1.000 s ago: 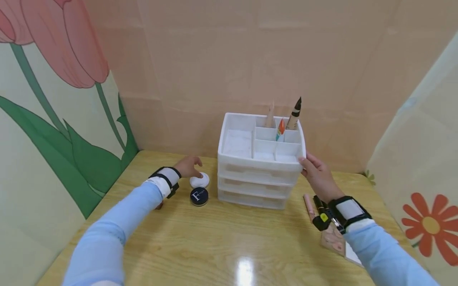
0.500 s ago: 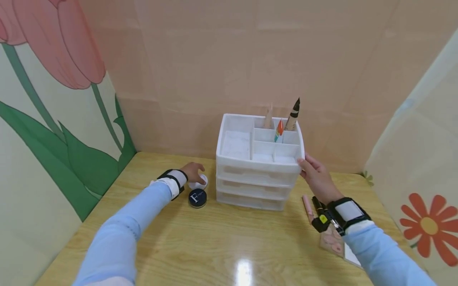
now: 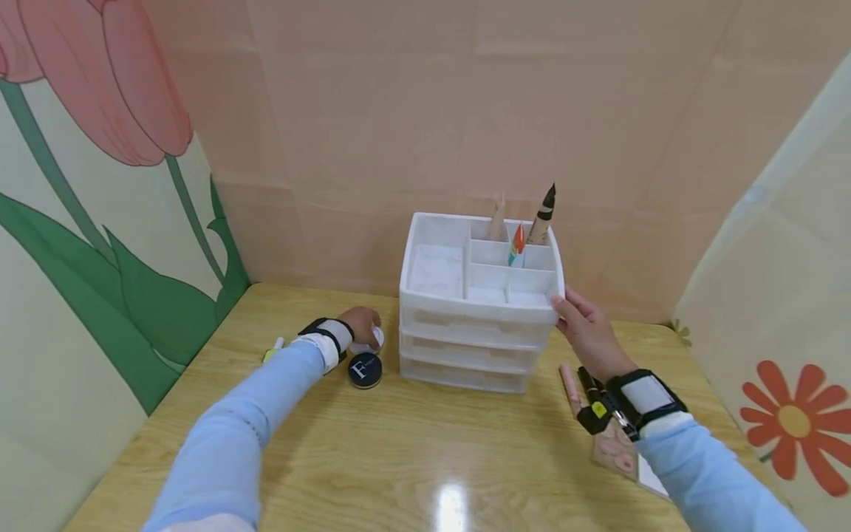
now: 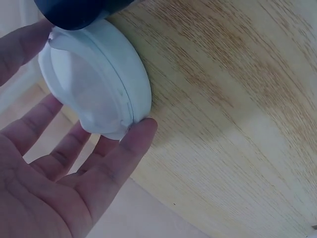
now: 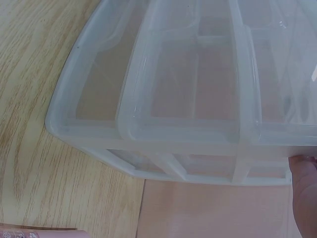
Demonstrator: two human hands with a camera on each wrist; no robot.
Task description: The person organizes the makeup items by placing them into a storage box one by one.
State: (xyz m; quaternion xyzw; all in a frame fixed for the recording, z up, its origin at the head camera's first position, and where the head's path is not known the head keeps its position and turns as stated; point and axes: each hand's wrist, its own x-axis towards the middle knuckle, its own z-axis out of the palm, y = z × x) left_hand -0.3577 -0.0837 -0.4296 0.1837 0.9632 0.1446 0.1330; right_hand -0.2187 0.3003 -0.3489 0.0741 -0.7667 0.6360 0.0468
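Observation:
My left hand [image 3: 361, 323] pinches a white round compact [image 4: 124, 74] between thumb and fingers, close to the tabletop; it looks tilted in the left wrist view. Just in front of it lies a dark round compact [image 3: 365, 370] with a pale letter F on its lid. To the right stands a white drawer organizer [image 3: 475, 325] with translucent drawers, all pushed in. My right hand [image 3: 588, 332] grips the organizer's upper right front corner, thumb at the rim; only part of this hand [image 5: 304, 193] shows in the right wrist view.
Several slender pointed items, including a black-tipped one [image 3: 545, 214], stand in the organizer's top compartments. A pink tube [image 3: 570, 388], a black tube [image 3: 588, 384], a pinkish palette [image 3: 614, 452] and a white flat item [image 3: 651, 476] lie at right. A yellow-green item [image 3: 271, 355] peeks out beyond my left sleeve.
My left hand has moved slightly right and closed its fingers on the white compact, covering more of it. A yellow-green item has come into view behind my left sleeve. My right hand keeps its grip.

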